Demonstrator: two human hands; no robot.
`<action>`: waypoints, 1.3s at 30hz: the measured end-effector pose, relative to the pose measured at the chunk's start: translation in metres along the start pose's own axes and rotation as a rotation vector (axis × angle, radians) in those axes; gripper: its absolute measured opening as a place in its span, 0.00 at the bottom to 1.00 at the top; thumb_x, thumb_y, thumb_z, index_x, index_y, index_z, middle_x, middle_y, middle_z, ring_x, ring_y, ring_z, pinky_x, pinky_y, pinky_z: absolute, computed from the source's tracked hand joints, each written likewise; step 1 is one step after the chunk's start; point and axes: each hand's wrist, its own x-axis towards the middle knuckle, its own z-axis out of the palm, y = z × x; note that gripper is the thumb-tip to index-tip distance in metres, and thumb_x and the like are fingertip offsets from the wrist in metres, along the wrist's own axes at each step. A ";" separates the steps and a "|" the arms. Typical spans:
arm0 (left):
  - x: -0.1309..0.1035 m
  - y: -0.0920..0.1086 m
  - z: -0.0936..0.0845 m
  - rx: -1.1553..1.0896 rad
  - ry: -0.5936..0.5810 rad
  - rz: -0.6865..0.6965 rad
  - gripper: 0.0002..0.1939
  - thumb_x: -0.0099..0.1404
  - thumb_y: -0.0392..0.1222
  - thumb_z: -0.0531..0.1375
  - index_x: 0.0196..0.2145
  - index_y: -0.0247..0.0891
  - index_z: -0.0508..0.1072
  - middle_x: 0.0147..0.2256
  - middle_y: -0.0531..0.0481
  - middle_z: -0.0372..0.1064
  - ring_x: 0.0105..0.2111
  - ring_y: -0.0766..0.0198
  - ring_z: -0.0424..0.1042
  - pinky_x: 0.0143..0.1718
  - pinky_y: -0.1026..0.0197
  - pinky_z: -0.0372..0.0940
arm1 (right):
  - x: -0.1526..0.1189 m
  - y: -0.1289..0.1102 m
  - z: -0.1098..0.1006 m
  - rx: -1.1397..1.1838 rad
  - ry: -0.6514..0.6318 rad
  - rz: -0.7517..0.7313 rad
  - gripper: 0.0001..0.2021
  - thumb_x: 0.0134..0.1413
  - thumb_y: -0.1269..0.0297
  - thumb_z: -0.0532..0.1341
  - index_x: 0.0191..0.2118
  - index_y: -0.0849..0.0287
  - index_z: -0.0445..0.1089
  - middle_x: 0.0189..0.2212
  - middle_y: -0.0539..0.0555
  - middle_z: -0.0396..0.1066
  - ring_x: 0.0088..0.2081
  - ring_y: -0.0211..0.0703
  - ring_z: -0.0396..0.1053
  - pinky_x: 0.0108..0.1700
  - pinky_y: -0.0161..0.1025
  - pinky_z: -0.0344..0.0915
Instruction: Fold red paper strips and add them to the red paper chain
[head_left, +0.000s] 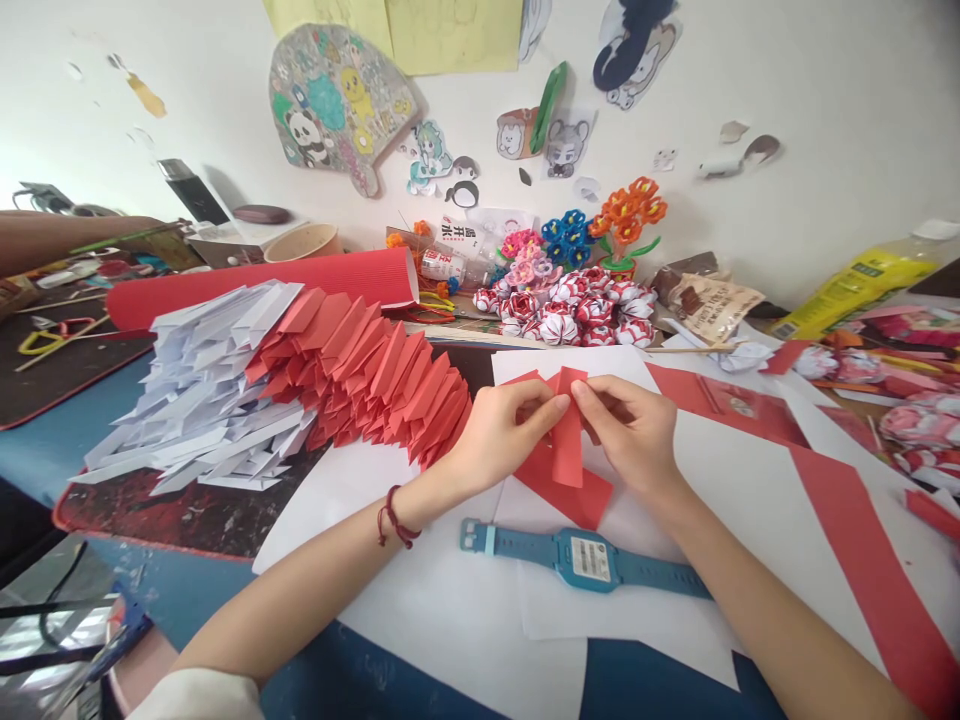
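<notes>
Between both hands is a folded strip of red paper [568, 445], held upright over the white sheets. My left hand [510, 425] pinches its left edge between thumb and fingers. On the other side, my right hand [630, 425] grips the top right part, its fingertips partly behind the paper. Under the strip, more red paper [585, 492] lies flat on the white sheets [420, 560]. A blue watch [589, 560] rests face down just below the hands. Left of my left hand, folded red paper pieces [367, 365] stand stacked in rows, beside a heap of folded white pieces [217, 390].
A red roll [262, 285] lies behind the stacks. Red-and-white paper flowers [577, 310] and a yellow bottle [862, 280] stand along the wall. Scissors [56, 335] lie on the dark mat at left, near another person's arm [75, 240]. Red strips [874, 560] lie at right.
</notes>
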 end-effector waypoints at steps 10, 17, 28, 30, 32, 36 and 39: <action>0.000 -0.006 0.001 -0.034 -0.037 -0.012 0.18 0.67 0.50 0.56 0.25 0.35 0.65 0.23 0.55 0.62 0.24 0.71 0.58 0.27 0.67 0.56 | -0.002 -0.001 0.002 -0.017 0.113 -0.018 0.13 0.57 0.57 0.63 0.27 0.60 0.72 0.19 0.47 0.64 0.18 0.33 0.58 0.20 0.33 0.57; 0.002 -0.010 0.002 -0.009 -0.038 -0.013 0.18 0.67 0.51 0.57 0.25 0.35 0.67 0.23 0.55 0.63 0.24 0.71 0.58 0.26 0.67 0.55 | -0.001 0.000 0.002 0.026 0.120 0.009 0.13 0.57 0.56 0.63 0.26 0.59 0.71 0.18 0.47 0.64 0.19 0.34 0.59 0.21 0.33 0.58; 0.003 -0.010 0.002 0.025 -0.131 -0.002 0.16 0.68 0.47 0.56 0.26 0.35 0.69 0.24 0.53 0.69 0.25 0.70 0.64 0.28 0.67 0.58 | 0.005 0.007 0.001 0.098 0.250 0.050 0.15 0.55 0.55 0.65 0.25 0.60 0.71 0.17 0.47 0.62 0.17 0.32 0.55 0.19 0.34 0.51; 0.003 -0.009 0.002 0.012 -0.160 -0.003 0.15 0.68 0.45 0.55 0.27 0.35 0.70 0.26 0.51 0.72 0.26 0.68 0.68 0.30 0.67 0.61 | 0.007 0.010 -0.001 0.120 0.309 0.055 0.15 0.54 0.53 0.65 0.26 0.60 0.72 0.17 0.47 0.61 0.16 0.32 0.54 0.18 0.34 0.50; 0.003 -0.008 0.002 0.020 -0.167 -0.002 0.14 0.69 0.45 0.55 0.28 0.35 0.70 0.26 0.51 0.73 0.27 0.67 0.70 0.32 0.67 0.62 | 0.008 0.013 -0.001 0.130 0.334 0.061 0.15 0.53 0.52 0.66 0.26 0.61 0.72 0.17 0.47 0.61 0.16 0.32 0.53 0.18 0.34 0.50; 0.002 -0.005 0.002 0.109 -0.142 0.023 0.15 0.69 0.44 0.54 0.25 0.36 0.67 0.22 0.54 0.70 0.24 0.69 0.66 0.30 0.67 0.58 | 0.009 0.014 0.000 0.123 0.347 0.061 0.16 0.53 0.52 0.66 0.25 0.60 0.71 0.16 0.47 0.61 0.16 0.32 0.54 0.17 0.34 0.50; 0.002 -0.004 0.002 0.222 -0.083 0.061 0.19 0.70 0.44 0.53 0.22 0.36 0.61 0.19 0.56 0.61 0.21 0.71 0.57 0.26 0.66 0.51 | 0.009 0.013 0.000 0.119 0.354 0.060 0.17 0.54 0.52 0.65 0.23 0.60 0.70 0.16 0.47 0.60 0.16 0.32 0.54 0.17 0.34 0.50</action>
